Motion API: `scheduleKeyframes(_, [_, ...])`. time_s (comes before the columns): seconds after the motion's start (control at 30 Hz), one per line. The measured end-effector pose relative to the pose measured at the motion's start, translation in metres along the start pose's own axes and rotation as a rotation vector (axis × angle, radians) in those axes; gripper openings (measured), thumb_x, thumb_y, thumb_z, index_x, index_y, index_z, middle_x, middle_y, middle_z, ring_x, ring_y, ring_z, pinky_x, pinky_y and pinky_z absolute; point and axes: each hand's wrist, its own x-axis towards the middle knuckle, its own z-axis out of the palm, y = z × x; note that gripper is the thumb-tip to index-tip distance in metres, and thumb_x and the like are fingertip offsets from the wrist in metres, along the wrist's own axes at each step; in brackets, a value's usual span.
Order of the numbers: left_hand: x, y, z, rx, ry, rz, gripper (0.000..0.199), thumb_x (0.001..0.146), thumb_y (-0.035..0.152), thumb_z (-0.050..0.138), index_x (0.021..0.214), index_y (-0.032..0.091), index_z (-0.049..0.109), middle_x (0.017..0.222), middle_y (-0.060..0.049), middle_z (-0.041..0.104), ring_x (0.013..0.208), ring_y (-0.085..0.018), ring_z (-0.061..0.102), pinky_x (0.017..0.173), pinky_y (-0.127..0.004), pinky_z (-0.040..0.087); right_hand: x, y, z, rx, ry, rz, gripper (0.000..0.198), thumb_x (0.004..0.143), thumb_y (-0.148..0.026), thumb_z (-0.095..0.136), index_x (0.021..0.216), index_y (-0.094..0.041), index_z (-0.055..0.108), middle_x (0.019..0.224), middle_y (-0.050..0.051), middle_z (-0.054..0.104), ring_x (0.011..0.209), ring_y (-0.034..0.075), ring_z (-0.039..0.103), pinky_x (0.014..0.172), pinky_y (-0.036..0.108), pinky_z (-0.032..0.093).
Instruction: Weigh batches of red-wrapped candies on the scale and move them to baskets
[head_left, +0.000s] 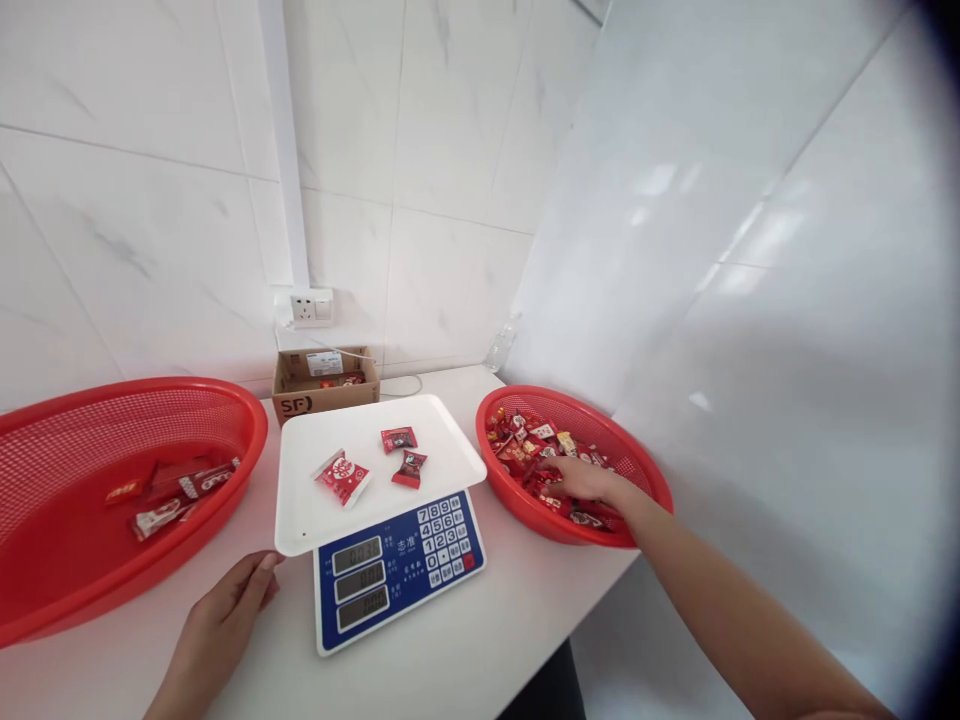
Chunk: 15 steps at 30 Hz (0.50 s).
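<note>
My right hand (581, 478) reaches into the right red basket (652, 470), its fingers bent around wrapped candies (538, 482) in the pile; the fingertips are partly covered. By the near left corner of a white weighing tray (300, 500), my left hand (229, 618) has thumb and fingers pressed together; anything between them is hidden. On the tray lie a larger red-and-white packet (343, 478) and two small dark-red candies (399, 439), (409, 469). Below the tray, the blue scale panel (405, 570) has a keypad and lit displays.
At the left stands a larger red basket (259, 425) with several red packets (187, 490). A cardboard box (322, 402) sits behind the tray, against the tiled wall. A socket (304, 308) and a clear plastic bottle (501, 345) are at the back. The table edge runs below the right basket.
</note>
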Motion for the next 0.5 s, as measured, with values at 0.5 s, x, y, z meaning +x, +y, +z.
scheduleKeyframes(0.5, [0.006,-0.015,0.001,0.012,-0.023,-0.013,0.054,0.067,0.07,0.044,0.091,0.024,0.06,0.073,-0.001,0.066,0.075,-0.02,0.064,0.072,-0.029,0.05,-0.01,-0.006,-0.018,0.223,0.317,0.033,0.039,0.08,-0.043,0.049,0.104,-0.016,0.063,0.109,0.009,0.066,0.096,0.024,0.061,0.08,0.034,0.047])
